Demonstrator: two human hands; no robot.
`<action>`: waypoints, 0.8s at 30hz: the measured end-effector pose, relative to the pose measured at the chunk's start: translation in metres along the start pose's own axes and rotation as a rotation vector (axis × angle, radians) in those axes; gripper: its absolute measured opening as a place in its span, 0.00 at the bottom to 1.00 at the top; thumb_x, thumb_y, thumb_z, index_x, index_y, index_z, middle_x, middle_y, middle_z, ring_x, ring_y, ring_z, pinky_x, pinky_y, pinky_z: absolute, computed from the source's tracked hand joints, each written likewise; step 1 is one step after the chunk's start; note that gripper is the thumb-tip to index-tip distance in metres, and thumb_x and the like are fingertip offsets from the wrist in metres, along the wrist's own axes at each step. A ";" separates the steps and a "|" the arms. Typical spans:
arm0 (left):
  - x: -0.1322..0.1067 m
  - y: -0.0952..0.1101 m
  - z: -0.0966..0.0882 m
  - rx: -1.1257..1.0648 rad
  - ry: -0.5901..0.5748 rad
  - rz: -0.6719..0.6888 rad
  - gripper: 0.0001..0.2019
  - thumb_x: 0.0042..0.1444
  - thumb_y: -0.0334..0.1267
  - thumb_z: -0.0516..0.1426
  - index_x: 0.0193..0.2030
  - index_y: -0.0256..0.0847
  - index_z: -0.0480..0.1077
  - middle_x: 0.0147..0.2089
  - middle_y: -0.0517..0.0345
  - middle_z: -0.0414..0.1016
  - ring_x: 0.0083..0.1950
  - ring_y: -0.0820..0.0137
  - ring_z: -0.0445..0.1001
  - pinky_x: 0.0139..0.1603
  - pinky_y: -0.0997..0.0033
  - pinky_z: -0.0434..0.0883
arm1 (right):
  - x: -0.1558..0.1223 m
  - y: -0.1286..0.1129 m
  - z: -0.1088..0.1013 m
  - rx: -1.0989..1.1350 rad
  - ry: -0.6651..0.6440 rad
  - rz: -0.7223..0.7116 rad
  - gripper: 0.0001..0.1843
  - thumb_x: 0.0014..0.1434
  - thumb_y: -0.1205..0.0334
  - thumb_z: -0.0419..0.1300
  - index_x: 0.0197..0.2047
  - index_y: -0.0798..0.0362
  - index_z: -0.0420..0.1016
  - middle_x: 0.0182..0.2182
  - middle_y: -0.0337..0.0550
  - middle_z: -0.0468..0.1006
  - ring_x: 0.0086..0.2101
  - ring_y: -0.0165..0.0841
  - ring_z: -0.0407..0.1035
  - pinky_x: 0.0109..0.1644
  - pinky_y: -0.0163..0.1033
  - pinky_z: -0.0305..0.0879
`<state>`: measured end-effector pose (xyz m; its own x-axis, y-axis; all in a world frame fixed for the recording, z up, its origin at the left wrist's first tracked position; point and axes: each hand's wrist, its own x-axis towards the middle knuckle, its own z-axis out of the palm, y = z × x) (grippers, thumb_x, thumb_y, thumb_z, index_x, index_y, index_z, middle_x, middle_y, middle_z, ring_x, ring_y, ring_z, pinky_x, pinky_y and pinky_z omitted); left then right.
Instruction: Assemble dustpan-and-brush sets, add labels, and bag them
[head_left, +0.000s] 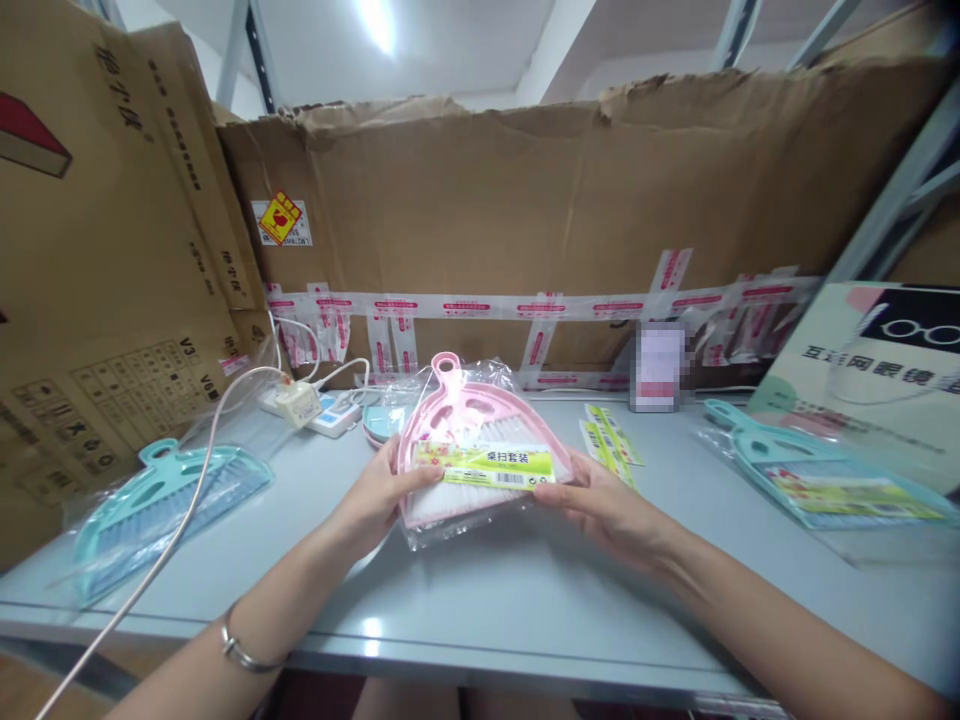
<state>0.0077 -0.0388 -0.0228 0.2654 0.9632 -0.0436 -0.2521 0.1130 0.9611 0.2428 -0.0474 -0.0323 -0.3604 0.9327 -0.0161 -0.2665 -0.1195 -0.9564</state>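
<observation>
A pink dustpan and brush set in a clear plastic bag is held up over the middle of the table, its handle pointing away from me. Across its lower part runs a yellow-green label. My left hand grips the left edge, thumb on the front near the label's end. My right hand grips the lower right side, with its thumb by the label's right end. The fingers behind the set are hidden. Just beyond it, partly covered, lie stacked round-edged items, blue-green and pink.
Bagged turquoise dustpan sets lie at the left and right. Loose labels lie behind my right hand. A white cable crosses the left side from a power strip. A phone leans against the cardboard wall.
</observation>
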 end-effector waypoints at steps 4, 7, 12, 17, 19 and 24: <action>-0.002 0.000 0.002 0.004 -0.007 -0.024 0.32 0.42 0.32 0.67 0.54 0.35 0.61 0.51 0.42 0.75 0.50 0.57 0.75 0.46 0.67 0.73 | 0.004 0.005 0.004 0.066 0.126 0.060 0.22 0.41 0.60 0.71 0.41 0.57 0.77 0.38 0.48 0.80 0.37 0.34 0.73 0.44 0.36 0.70; -0.003 0.000 0.004 0.001 -0.055 -0.035 0.33 0.41 0.32 0.67 0.55 0.36 0.62 0.51 0.43 0.75 0.50 0.57 0.75 0.46 0.68 0.73 | 0.010 0.013 0.006 0.100 0.252 0.099 0.17 0.40 0.58 0.71 0.33 0.59 0.78 0.32 0.48 0.80 0.33 0.33 0.73 0.40 0.35 0.72; -0.003 -0.001 0.002 -0.004 -0.114 -0.099 0.33 0.40 0.31 0.67 0.55 0.37 0.64 0.50 0.46 0.76 0.50 0.58 0.75 0.48 0.65 0.72 | 0.013 0.014 0.003 0.085 0.294 0.107 0.16 0.44 0.57 0.69 0.34 0.59 0.78 0.31 0.48 0.80 0.32 0.33 0.74 0.38 0.33 0.72; -0.001 -0.001 -0.004 -0.018 -0.089 -0.124 0.30 0.41 0.32 0.67 0.54 0.37 0.67 0.48 0.46 0.77 0.50 0.57 0.75 0.51 0.62 0.71 | 0.005 0.001 -0.004 0.056 0.010 0.137 0.20 0.44 0.61 0.70 0.42 0.55 0.77 0.41 0.46 0.79 0.37 0.31 0.74 0.41 0.31 0.72; 0.000 0.000 -0.006 -0.009 -0.095 -0.137 0.30 0.42 0.33 0.66 0.55 0.38 0.66 0.49 0.46 0.77 0.50 0.57 0.74 0.51 0.62 0.70 | 0.004 -0.001 -0.006 0.064 0.009 0.158 0.19 0.41 0.65 0.71 0.40 0.55 0.78 0.39 0.45 0.80 0.35 0.29 0.74 0.41 0.29 0.72; -0.003 0.001 -0.005 0.016 -0.137 -0.126 0.35 0.40 0.35 0.68 0.58 0.41 0.64 0.53 0.47 0.74 0.53 0.56 0.72 0.51 0.62 0.70 | 0.007 0.010 -0.002 0.096 0.247 0.208 0.15 0.38 0.60 0.73 0.27 0.60 0.77 0.24 0.46 0.80 0.25 0.26 0.73 0.31 0.25 0.71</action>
<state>0.0015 -0.0402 -0.0231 0.4188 0.8992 -0.1268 -0.1948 0.2254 0.9546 0.2392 -0.0411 -0.0425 -0.1918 0.9379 -0.2892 -0.2976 -0.3364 -0.8935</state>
